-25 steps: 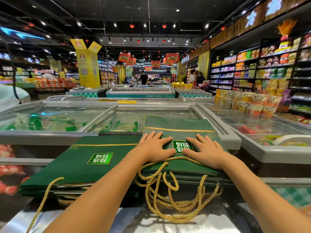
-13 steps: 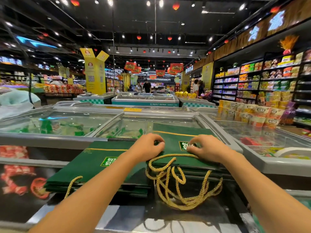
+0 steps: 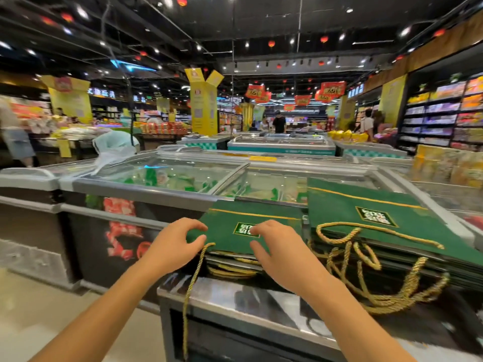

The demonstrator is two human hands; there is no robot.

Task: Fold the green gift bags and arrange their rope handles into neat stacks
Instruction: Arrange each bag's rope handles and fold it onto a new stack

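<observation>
Supermarket aisle: glass-topped freezers (image 3: 170, 176) behind, a steel ledge (image 3: 235, 293) in front of you. If your left hand (image 3: 170, 246) drags the top bag, the rope handle (image 3: 193, 280) dangling beside it could snag and skew the left stack (image 3: 235, 220). Both hands curl over that stack, your right hand (image 3: 279, 249) at the label; blur hides whether either grips. The right stack (image 3: 379, 218) lies alongside.

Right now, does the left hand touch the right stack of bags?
Apart. Head view: left hand at the left stack, with the right hand between it and the right stack.
</observation>
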